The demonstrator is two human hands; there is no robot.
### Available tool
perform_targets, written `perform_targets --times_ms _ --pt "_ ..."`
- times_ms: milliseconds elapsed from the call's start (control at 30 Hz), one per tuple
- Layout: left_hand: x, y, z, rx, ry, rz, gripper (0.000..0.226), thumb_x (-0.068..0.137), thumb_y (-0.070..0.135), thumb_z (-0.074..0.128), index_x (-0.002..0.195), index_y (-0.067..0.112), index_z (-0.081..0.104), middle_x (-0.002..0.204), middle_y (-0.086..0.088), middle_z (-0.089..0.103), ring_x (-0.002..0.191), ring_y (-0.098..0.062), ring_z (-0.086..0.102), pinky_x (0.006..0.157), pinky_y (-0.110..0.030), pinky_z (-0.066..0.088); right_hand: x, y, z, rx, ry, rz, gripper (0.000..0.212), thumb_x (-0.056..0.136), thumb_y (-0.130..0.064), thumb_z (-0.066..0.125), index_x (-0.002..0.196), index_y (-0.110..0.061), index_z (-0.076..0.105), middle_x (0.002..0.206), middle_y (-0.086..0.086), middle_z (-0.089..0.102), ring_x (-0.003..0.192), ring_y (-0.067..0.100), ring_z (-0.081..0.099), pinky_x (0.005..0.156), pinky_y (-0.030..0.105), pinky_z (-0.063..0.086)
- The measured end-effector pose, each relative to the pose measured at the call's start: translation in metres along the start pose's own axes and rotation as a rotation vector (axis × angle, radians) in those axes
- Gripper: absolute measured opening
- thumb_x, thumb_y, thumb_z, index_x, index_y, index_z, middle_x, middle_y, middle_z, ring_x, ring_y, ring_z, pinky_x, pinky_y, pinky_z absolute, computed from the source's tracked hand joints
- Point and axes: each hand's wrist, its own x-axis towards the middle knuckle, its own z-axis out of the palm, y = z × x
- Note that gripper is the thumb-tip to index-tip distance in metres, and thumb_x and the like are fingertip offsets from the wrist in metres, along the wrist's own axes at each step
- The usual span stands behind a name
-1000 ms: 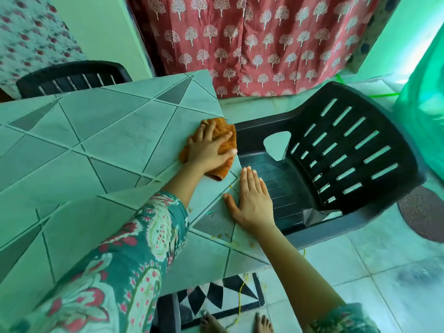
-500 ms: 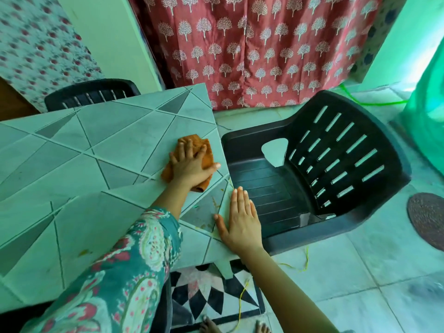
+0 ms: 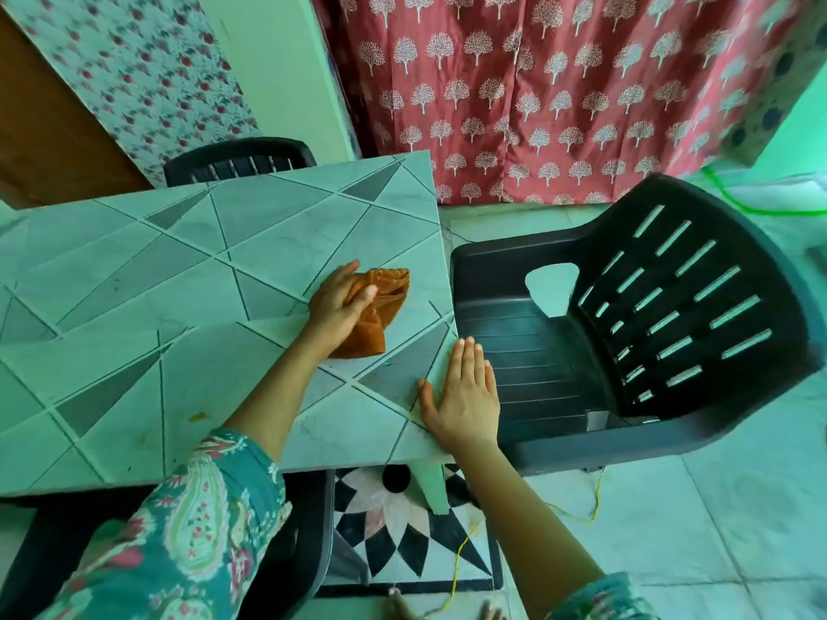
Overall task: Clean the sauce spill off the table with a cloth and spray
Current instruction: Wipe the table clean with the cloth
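The fingers point(image 3: 353, 268) of the left hand point(image 3: 335, 306) curl over a bunched orange cloth point(image 3: 385, 306). The thumb is dug into its folds, and the hand holds it down on the tabletop point(image 3: 268, 243) close to the right edge. The fingers point(image 3: 467, 358) of the right hand point(image 3: 465, 396) lie straight and pressed together. Its palm is flat on the near right corner, apparently bracing the tabletop. The two hands are near each other but apart.

This looks like the wiping step, with the cloth gripped and bearing on the surface. The patch around it shows no clear stain. A small yellowish smear point(image 3: 197, 416) sits well to the left, near the front edge beside the left forearm, and may be sauce. If so, the next move calls for drawing the cloth back and leftward onto it under firm pressure, perhaps after turning up a cleaner face.

No spray bottle or other container is in view. A black plastic chair point(image 3: 671, 306) stands just beside the tabletop's right edge.
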Motion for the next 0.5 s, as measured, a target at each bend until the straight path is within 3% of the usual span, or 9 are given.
perform_targets --times_ms 67,167,233,300,367,433,500 --pt "0.000 0.004 -0.030 -0.093 0.034 -0.089 0.058 0.080 0.056 0.050 0.117 0.013 0.063 0.129 -0.009 0.055 0.125 -0.024 0.048 0.109 -0.040 0.034 0.000 -0.003 -0.001 -0.008 -0.002 -0.009 0.095 0.074 -0.063 -0.006 0.149 -0.004 -0.001 0.158 0.013 0.000 0.146 0.025 -0.003 0.115 0.033 -0.006" --pt "0.000 0.010 -0.058 -0.340 0.019 -0.226 0.030 0.094 0.033 0.055 0.117 0.014 0.061 0.097 0.002 0.066 0.094 -0.014 0.064 0.084 -0.032 0.053 0.001 -0.001 -0.002 -0.034 -0.007 0.001 0.096 0.073 -0.064 -0.009 0.149 -0.004 -0.002 0.158 0.012 -0.001 0.146 0.024 -0.004 0.115 0.032 -0.007" --pt "0.000 0.016 -0.072 -0.394 0.062 -0.271 0.030 0.095 0.024 0.054 0.121 0.010 0.059 0.091 0.004 0.064 0.082 -0.006 0.060 0.067 -0.022 0.049 0.000 -0.001 -0.003 -0.050 -0.018 0.009 0.098 0.072 -0.064 -0.010 0.149 -0.004 -0.002 0.158 0.012 -0.001 0.146 0.024 -0.004 0.114 0.032 -0.008" --pt "0.003 0.021 -0.085 -0.395 0.108 -0.272 0.029 0.096 0.023 0.053 0.121 0.009 0.058 0.094 -0.001 0.064 0.088 -0.014 0.062 0.070 -0.025 0.049 0.000 -0.001 -0.004 -0.063 -0.028 0.017 0.099 0.072 -0.065 -0.011 0.149 -0.004 -0.002 0.158 0.012 -0.002 0.146 0.024 -0.004 0.115 0.033 -0.006" --pt "0.005 0.025 -0.100 -0.312 0.134 -0.203 0.027 0.097 0.024 0.051 0.120 0.012 0.058 0.103 -0.006 0.063 0.103 -0.025 0.061 0.086 -0.033 0.049 0.000 -0.002 -0.005 -0.097 -0.039 0.022 0.095 0.075 -0.065 -0.009 0.149 -0.004 -0.004 0.158 0.012 -0.004 0.146 0.023 -0.006 0.115 0.033 -0.007" --pt "0.008 0.027 -0.112 -0.190 0.170 -0.079 0.028 0.097 0.024 0.050 0.121 0.013 0.058 0.111 -0.006 0.062 0.107 -0.024 0.057 0.092 -0.035 0.046 -0.001 -0.002 -0.008 -0.128 -0.055 0.021 0.087 0.085 -0.065 -0.001 0.149 -0.005 -0.007 0.158 0.011 -0.007 0.145 0.023 -0.009 0.115 0.033 -0.008" --pt "0.005 0.032 -0.116 -0.058 0.223 0.069 0.030 0.097 0.021 0.051 0.124 0.012 0.057 0.110 -0.001 0.060 0.103 -0.017 0.054 0.088 -0.029 0.043 -0.002 -0.002 -0.011 -0.147 -0.071 0.024 0.093 0.079 -0.067 -0.008 0.149 -0.006 -0.008 0.158 0.010 -0.008 0.145 0.022 -0.010 0.114 0.033 -0.010"
